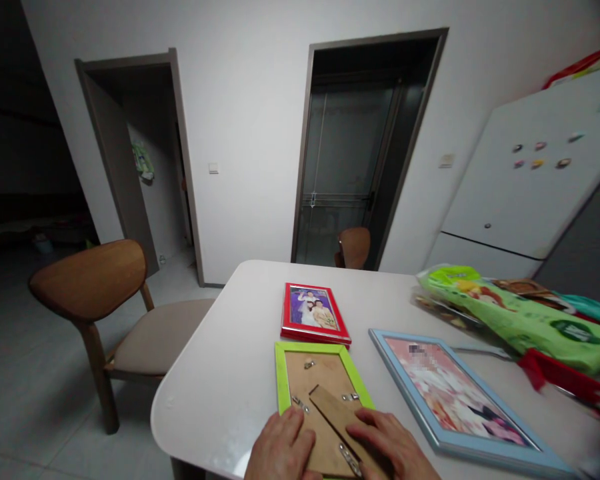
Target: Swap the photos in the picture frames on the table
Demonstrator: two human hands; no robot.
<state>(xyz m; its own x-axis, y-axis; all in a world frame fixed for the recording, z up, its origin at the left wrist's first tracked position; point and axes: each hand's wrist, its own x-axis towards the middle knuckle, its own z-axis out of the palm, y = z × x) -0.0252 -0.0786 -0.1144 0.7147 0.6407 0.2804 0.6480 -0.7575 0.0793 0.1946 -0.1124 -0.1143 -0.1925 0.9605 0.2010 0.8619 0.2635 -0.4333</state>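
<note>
A lime-green picture frame (281,379) lies face down on the white table, its brown backing board (300,380) upward. Small metal clips (350,397) are spaced around the board, and a brown stand leg (336,408) runs diagonally across it. My left hand (280,448) grips the frame's lower left side, fingers bent over the edge. On the other side, my right hand (391,445) has its fingers closed over the stand leg and the frame's right edge. The lower part of the frame is partly hidden by both hands and the picture's bottom edge.
Beyond the green frame lies a red picture frame (284,313) with a photo. A light-blue picture frame (405,383) is at the right. Green packaging (520,313) and a red item (555,373) crowd the table's right side. A wooden chair (95,277) stands left.
</note>
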